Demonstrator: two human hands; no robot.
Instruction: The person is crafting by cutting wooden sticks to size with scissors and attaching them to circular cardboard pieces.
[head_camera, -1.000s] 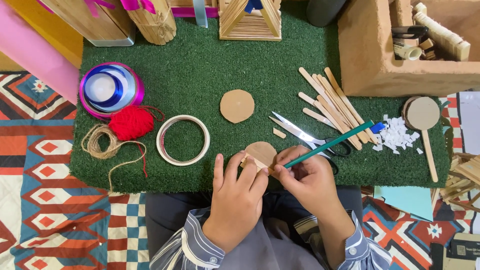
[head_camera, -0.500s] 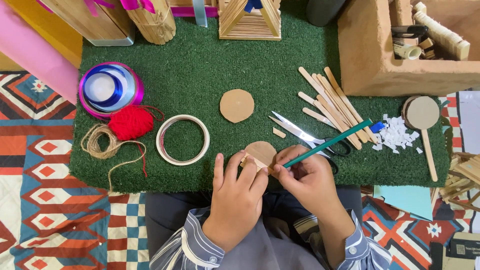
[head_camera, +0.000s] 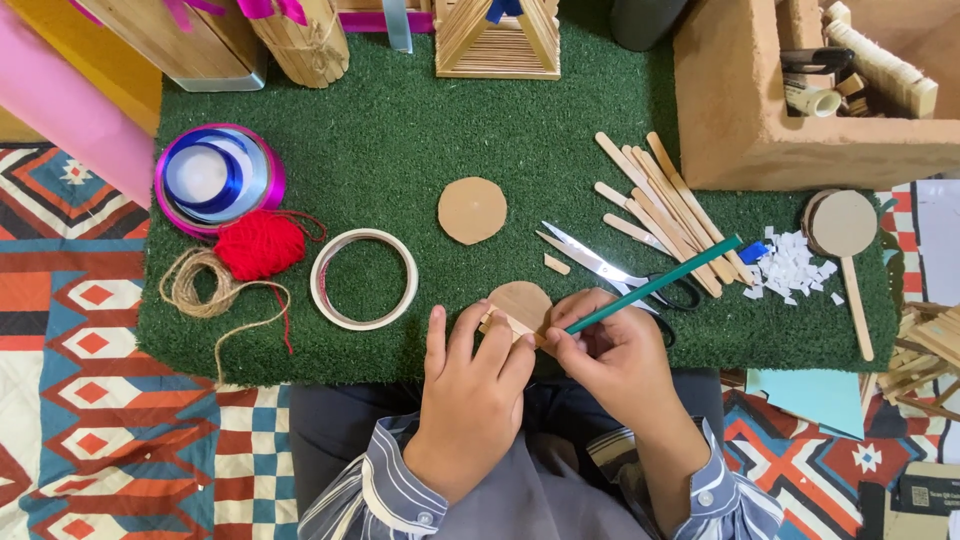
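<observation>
My left hand (head_camera: 470, 385) presses a short wooden stick piece onto a brown cardboard disc (head_camera: 522, 300) at the near edge of the green turf mat (head_camera: 400, 160). My right hand (head_camera: 615, 355) holds a green pencil (head_camera: 655, 283), its tip down at the disc beside the stick piece. A second cardboard disc (head_camera: 472, 210) lies farther out on the mat. Scissors (head_camera: 600, 262) lie just beyond my right hand, blades pointing left.
Wooden craft sticks (head_camera: 665, 205) lie right of centre, white paper scraps (head_camera: 790, 265) and a disc on a stick (head_camera: 845, 235) farther right. A tape ring (head_camera: 364, 278), red yarn (head_camera: 260, 245), twine (head_camera: 195, 282) and ribbon spools (head_camera: 215, 175) sit left. A cardboard box (head_camera: 760, 110) stands back right.
</observation>
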